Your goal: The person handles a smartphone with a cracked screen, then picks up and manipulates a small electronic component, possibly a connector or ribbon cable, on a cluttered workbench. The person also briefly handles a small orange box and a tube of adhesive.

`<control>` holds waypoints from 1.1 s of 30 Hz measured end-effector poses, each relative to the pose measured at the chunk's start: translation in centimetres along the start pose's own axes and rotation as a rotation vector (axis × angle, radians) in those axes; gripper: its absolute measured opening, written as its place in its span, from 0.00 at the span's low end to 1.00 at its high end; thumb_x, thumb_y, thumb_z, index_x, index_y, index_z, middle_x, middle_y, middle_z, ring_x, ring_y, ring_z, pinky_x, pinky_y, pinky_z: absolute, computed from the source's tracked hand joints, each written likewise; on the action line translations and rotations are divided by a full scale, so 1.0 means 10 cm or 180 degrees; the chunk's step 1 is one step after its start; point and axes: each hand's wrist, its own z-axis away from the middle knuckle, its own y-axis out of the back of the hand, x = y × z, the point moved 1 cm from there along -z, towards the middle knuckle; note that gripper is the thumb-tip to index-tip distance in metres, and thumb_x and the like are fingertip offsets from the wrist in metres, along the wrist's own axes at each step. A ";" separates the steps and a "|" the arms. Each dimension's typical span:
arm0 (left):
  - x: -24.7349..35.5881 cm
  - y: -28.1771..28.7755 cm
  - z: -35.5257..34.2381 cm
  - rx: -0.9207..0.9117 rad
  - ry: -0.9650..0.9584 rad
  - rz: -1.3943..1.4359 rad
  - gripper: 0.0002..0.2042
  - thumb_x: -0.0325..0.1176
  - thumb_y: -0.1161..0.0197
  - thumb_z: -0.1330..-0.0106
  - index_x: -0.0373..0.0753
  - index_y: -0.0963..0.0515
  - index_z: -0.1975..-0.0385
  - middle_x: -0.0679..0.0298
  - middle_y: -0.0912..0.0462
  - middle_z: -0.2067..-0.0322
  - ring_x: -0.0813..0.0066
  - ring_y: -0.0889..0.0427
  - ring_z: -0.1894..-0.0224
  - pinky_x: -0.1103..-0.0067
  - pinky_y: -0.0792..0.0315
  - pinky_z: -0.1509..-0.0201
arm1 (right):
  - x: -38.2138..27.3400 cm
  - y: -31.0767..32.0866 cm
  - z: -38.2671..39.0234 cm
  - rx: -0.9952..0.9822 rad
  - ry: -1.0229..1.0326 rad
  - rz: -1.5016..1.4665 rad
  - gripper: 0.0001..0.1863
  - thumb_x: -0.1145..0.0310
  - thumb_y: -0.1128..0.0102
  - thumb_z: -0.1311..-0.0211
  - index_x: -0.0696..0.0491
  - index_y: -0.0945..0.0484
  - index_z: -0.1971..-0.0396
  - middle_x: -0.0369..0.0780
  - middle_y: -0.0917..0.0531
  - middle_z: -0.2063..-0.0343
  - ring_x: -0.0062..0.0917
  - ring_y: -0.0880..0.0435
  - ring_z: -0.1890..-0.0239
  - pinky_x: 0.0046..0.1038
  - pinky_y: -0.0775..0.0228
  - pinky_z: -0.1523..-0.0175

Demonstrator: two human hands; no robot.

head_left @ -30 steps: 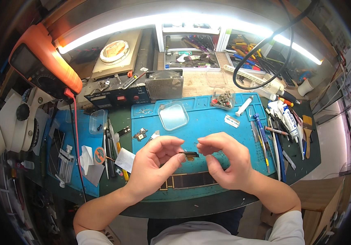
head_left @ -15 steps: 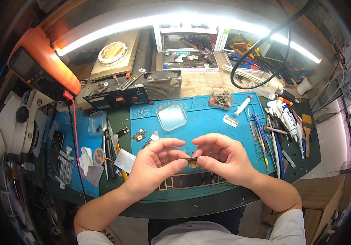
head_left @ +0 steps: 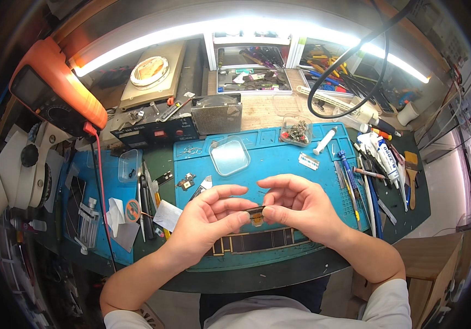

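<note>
My left hand (head_left: 205,222) and my right hand (head_left: 304,213) meet over the front of the blue work mat (head_left: 271,192). Between both thumbs and fingers they pinch a small dark, flat part with an amber-gold section (head_left: 256,216) on its lower side. The other fingers curl behind it, hiding much of its far side. Just below the hands, a long dark strip with gold-edged divisions (head_left: 257,241) lies along the mat. A small metal piece (head_left: 187,181) rests beyond my left hand, near a white slip of paper (head_left: 167,215).
A clear plastic tray (head_left: 230,156), a box of small metal parts (head_left: 297,131), a syringe (head_left: 324,140) and a razor blade (head_left: 309,161) lie farther back. Tweezers, blue-handled tools (head_left: 346,170) and a glue tube (head_left: 387,159) crowd the right. An orange multimeter (head_left: 54,90) stands at left.
Both hands have shifted very slightly, and the held part has tilted a little, so more of its dark face and amber section shows. The grip is the same.
</note>
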 end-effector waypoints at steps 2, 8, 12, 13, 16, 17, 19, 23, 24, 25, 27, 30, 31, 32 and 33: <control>-0.01 0.01 0.00 -0.0045 0.0002 -0.0013 0.23 0.24 0.33 0.31 0.35 0.31 0.37 0.59 0.15 0.51 0.78 0.17 0.52 0.81 0.22 0.51 | -0.01 0.00 0.00 0.0028 -0.0057 0.0055 0.24 0.75 0.34 0.33 0.58 0.27 0.38 0.37 0.16 0.61 0.18 0.16 0.58 0.21 0.22 0.51; -0.03 0.05 -0.01 -0.0197 0.0105 0.0079 0.26 0.26 0.33 0.31 0.35 0.33 0.35 0.59 0.16 0.49 0.78 0.17 0.50 0.79 0.21 0.46 | -0.04 -0.02 0.00 0.0046 -0.0347 -0.0224 0.24 0.74 0.34 0.32 0.60 0.27 0.39 0.38 0.16 0.60 0.19 0.16 0.60 0.22 0.21 0.52; -0.04 0.08 -0.04 -0.0304 0.0067 0.0098 0.28 0.25 0.33 0.31 0.35 0.35 0.32 0.58 0.17 0.48 0.76 0.17 0.49 0.77 0.21 0.44 | -0.07 -0.02 0.00 0.0061 -0.0433 -0.0378 0.24 0.74 0.34 0.32 0.61 0.27 0.39 0.38 0.16 0.61 0.20 0.16 0.60 0.23 0.21 0.52; -0.05 0.08 -0.04 -0.0320 0.0053 0.0090 0.29 0.25 0.33 0.31 0.35 0.36 0.32 0.58 0.18 0.48 0.76 0.17 0.49 0.77 0.21 0.44 | -0.08 -0.02 0.00 0.0062 -0.0438 -0.0402 0.24 0.74 0.34 0.32 0.61 0.27 0.39 0.39 0.16 0.61 0.20 0.16 0.60 0.23 0.21 0.52; -0.01 0.07 -0.03 -0.0338 0.0030 -0.0010 0.30 0.25 0.34 0.31 0.35 0.37 0.30 0.58 0.18 0.48 0.76 0.17 0.49 0.77 0.21 0.44 | -0.07 -0.02 0.01 0.0045 -0.0445 -0.0464 0.24 0.74 0.34 0.32 0.61 0.27 0.39 0.39 0.16 0.61 0.20 0.16 0.61 0.23 0.21 0.53; 0.00 0.05 -0.02 -0.0332 0.0037 0.0012 0.30 0.25 0.34 0.31 0.35 0.37 0.30 0.59 0.18 0.48 0.76 0.17 0.49 0.77 0.21 0.44 | -0.07 -0.02 0.01 0.0039 -0.0447 -0.0481 0.24 0.74 0.34 0.32 0.61 0.27 0.39 0.39 0.16 0.61 0.20 0.16 0.61 0.23 0.21 0.53; 0.03 0.01 0.00 -0.0315 0.0049 0.0058 0.30 0.25 0.34 0.31 0.35 0.37 0.30 0.59 0.18 0.49 0.76 0.17 0.49 0.77 0.21 0.43 | -0.08 -0.02 0.00 0.0068 -0.0461 -0.0466 0.24 0.74 0.34 0.32 0.62 0.27 0.39 0.39 0.16 0.61 0.20 0.16 0.61 0.23 0.21 0.53; 0.01 0.02 0.00 -0.0352 0.0069 0.0123 0.31 0.23 0.34 0.31 0.35 0.38 0.30 0.60 0.18 0.50 0.76 0.17 0.49 0.77 0.21 0.44 | -0.07 -0.02 0.01 0.0039 -0.0486 -0.0472 0.24 0.74 0.34 0.32 0.62 0.27 0.39 0.39 0.16 0.61 0.20 0.16 0.61 0.23 0.21 0.53; 0.03 0.00 0.00 -0.0324 0.0108 0.0137 0.31 0.22 0.35 0.32 0.34 0.38 0.30 0.61 0.18 0.51 0.76 0.18 0.50 0.78 0.21 0.45 | -0.08 -0.03 0.01 0.0054 -0.0510 -0.0482 0.24 0.74 0.34 0.32 0.62 0.27 0.39 0.39 0.16 0.61 0.20 0.16 0.61 0.23 0.21 0.53; 0.04 -0.01 0.01 -0.0292 0.0145 0.0146 0.31 0.20 0.36 0.32 0.34 0.38 0.29 0.61 0.18 0.52 0.77 0.18 0.51 0.78 0.22 0.46 | -0.09 -0.04 0.02 0.0064 -0.0533 -0.0494 0.24 0.74 0.34 0.32 0.61 0.27 0.39 0.39 0.16 0.61 0.20 0.16 0.61 0.23 0.21 0.53; 0.04 0.00 0.01 -0.0315 0.0132 0.0167 0.31 0.20 0.36 0.32 0.34 0.38 0.29 0.61 0.18 0.52 0.77 0.18 0.51 0.78 0.22 0.46 | -0.10 -0.05 0.02 0.0081 -0.0550 -0.0510 0.24 0.74 0.34 0.32 0.61 0.27 0.39 0.38 0.16 0.61 0.20 0.16 0.61 0.23 0.21 0.52; 0.02 0.00 0.01 -0.0331 0.0081 0.0220 0.30 0.22 0.36 0.31 0.34 0.38 0.30 0.61 0.18 0.51 0.76 0.18 0.51 0.78 0.22 0.46 | -0.09 -0.04 0.03 0.0143 -0.0475 -0.0477 0.22 0.74 0.35 0.32 0.61 0.26 0.40 0.38 0.16 0.61 0.20 0.16 0.61 0.24 0.21 0.52; 0.01 0.00 0.01 -0.0331 0.0058 0.0240 0.30 0.23 0.36 0.30 0.34 0.37 0.30 0.61 0.18 0.51 0.75 0.18 0.51 0.78 0.21 0.45 | -0.07 -0.03 0.02 0.0183 -0.0414 -0.0439 0.21 0.74 0.35 0.32 0.61 0.25 0.41 0.38 0.16 0.61 0.20 0.16 0.60 0.24 0.22 0.52; 0.01 0.01 -0.01 -0.0211 0.0025 0.0216 0.29 0.24 0.36 0.29 0.33 0.37 0.30 0.59 0.18 0.50 0.73 0.17 0.50 0.77 0.21 0.44 | -0.05 -0.01 0.02 0.0223 -0.0353 -0.0400 0.21 0.74 0.35 0.32 0.61 0.25 0.42 0.38 0.16 0.61 0.20 0.16 0.60 0.24 0.22 0.52; 0.01 0.01 -0.02 -0.0093 -0.0008 0.0192 0.28 0.26 0.37 0.28 0.33 0.37 0.30 0.56 0.18 0.49 0.72 0.17 0.48 0.76 0.21 0.42 | -0.04 0.00 0.01 0.0376 -0.0215 -0.0288 0.20 0.74 0.35 0.32 0.61 0.24 0.42 0.38 0.16 0.61 0.20 0.16 0.60 0.24 0.22 0.52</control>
